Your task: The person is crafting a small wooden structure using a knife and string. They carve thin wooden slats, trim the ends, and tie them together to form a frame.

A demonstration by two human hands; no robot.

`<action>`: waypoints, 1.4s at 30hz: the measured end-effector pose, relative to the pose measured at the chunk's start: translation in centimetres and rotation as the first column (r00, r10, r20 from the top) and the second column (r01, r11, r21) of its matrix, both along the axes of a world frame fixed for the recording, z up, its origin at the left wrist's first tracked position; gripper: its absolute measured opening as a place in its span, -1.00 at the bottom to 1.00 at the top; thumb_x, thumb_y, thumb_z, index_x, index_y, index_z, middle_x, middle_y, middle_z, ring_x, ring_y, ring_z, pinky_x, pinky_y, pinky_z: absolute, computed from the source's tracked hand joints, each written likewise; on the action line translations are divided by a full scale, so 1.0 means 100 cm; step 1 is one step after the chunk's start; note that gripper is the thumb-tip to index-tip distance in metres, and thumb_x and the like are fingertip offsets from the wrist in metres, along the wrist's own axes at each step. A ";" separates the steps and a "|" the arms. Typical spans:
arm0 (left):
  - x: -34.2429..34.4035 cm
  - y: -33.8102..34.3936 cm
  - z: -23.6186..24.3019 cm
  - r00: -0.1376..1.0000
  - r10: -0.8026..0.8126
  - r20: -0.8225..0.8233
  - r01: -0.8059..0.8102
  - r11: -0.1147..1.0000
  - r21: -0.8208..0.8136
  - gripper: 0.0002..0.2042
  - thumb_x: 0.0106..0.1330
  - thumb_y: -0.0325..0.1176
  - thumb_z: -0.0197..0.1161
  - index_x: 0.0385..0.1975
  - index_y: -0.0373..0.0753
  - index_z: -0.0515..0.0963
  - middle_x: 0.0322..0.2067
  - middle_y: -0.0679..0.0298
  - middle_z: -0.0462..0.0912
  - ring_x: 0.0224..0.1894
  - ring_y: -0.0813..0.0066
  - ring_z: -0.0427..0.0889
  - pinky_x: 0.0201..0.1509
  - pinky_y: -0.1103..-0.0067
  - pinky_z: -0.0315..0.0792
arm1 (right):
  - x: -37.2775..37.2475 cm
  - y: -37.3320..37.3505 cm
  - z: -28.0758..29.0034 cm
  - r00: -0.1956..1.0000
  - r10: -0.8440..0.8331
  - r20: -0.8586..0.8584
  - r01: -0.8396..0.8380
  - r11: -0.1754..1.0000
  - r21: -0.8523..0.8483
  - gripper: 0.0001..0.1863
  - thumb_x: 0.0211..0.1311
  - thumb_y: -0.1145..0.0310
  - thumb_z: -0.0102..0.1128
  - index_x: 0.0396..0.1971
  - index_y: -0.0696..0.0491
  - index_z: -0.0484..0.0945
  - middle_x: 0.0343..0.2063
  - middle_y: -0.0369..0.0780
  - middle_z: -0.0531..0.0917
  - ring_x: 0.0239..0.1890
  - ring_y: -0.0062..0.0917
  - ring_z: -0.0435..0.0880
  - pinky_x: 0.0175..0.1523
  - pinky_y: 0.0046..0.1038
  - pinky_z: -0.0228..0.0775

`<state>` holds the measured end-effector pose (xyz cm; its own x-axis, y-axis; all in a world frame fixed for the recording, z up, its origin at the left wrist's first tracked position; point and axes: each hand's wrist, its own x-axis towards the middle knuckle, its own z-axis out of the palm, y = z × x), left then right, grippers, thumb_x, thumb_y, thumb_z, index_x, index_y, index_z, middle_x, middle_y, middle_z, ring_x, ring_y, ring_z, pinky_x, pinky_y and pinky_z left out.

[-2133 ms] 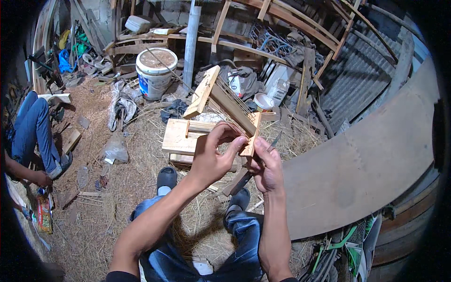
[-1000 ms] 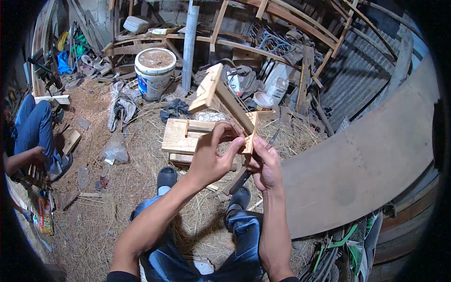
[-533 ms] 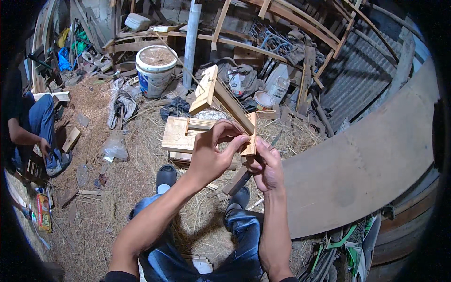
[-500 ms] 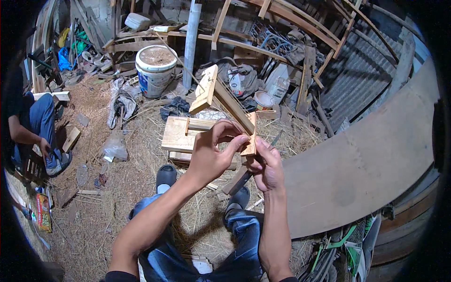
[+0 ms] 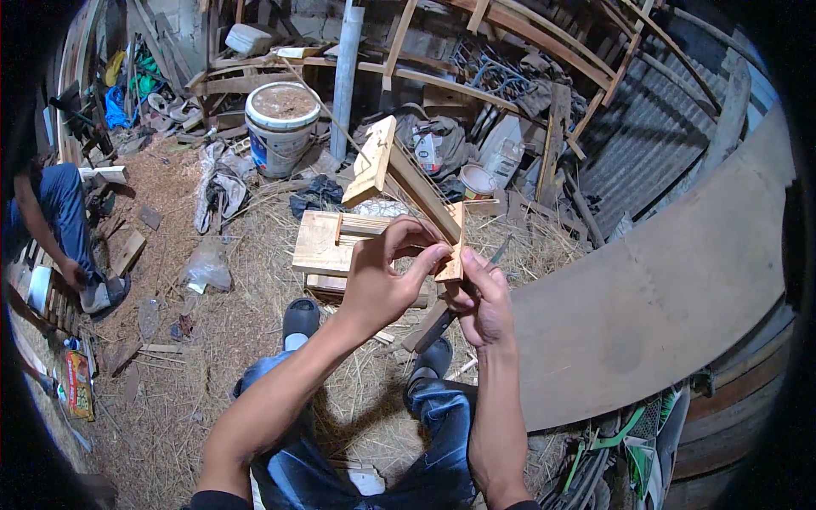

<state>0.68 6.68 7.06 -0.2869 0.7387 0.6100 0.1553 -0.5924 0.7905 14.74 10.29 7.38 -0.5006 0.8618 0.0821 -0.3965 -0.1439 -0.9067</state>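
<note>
A wooden frame [image 5: 369, 170], with two end blocks joined by a bar and thin wire-like strands, is tilted in front of me. My right hand [image 5: 484, 299] grips its near end block. The same hand also holds a knife [image 5: 437, 328], dark handle toward the lower left, blade past the fingers at upper right. My left hand [image 5: 384, 276] is closed, thumb and forefinger pinched against the near block's left edge; whatever is between the fingertips is too small to make out. Below the frame, a block-shaped wooden piece [image 5: 316, 241] with thin sticks on it rests near the floor.
A large brown board [image 5: 646, 314] slopes along my right. A white bucket [image 5: 279, 136] of sawdust-like material stands beyond, beside a grey pipe [image 5: 347, 81]. Another person [image 5: 64, 212] sits at the far left. Straw, shavings and a clear plastic bag [image 5: 207, 265] litter the floor.
My hands and the wooden frame hold nearly still. At the left, the other person has shifted, with the arm and leg in a different position and a pale object now showing beside them.
</note>
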 end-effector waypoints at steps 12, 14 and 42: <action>-0.002 0.003 -0.003 0.999 0.024 -0.032 -0.023 0.999 0.031 -0.81 0.09 -0.50 0.29 -0.35 -0.40 0.47 -0.44 0.16 0.62 -0.36 0.48 0.65 -0.26 0.62 0.52 | 0.000 0.001 -0.003 1.000 0.009 0.023 -0.010 1.000 0.027 -0.71 0.28 0.21 -0.02 -0.24 0.16 0.44 -0.59 -0.39 0.44 -0.75 -0.86 0.10 -0.67 -0.76 -0.12; -0.001 0.003 -0.003 1.000 0.021 -0.023 -0.020 0.999 0.025 -0.81 0.09 -0.49 0.29 -0.35 -0.41 0.47 -0.45 0.16 0.62 -0.37 0.48 0.65 -0.26 0.62 0.52 | 0.001 0.001 -0.004 1.000 0.007 0.026 -0.008 1.000 0.029 -0.71 0.28 0.21 -0.01 -0.23 0.16 0.44 -0.60 -0.40 0.44 -0.75 -0.86 0.10 -0.67 -0.76 -0.13; -0.011 0.000 0.001 0.998 -0.068 -0.020 0.063 0.981 -0.182 -0.80 0.15 -0.38 0.25 -0.36 -0.42 0.55 -0.41 0.20 0.64 -0.30 0.54 0.59 -0.16 0.61 0.43 | 0.012 0.016 -0.018 0.872 -0.326 0.366 0.170 0.901 0.398 -0.55 0.06 0.22 0.31 -0.15 0.19 0.42 -0.45 -0.26 0.61 -0.41 -0.63 0.55 -0.25 -0.54 0.38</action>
<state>-0.40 6.71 7.18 -0.2206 0.8541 0.4709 0.1425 -0.4494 0.8819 15.95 11.85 5.59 -0.3280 0.9165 0.2291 0.0471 0.2581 -0.9650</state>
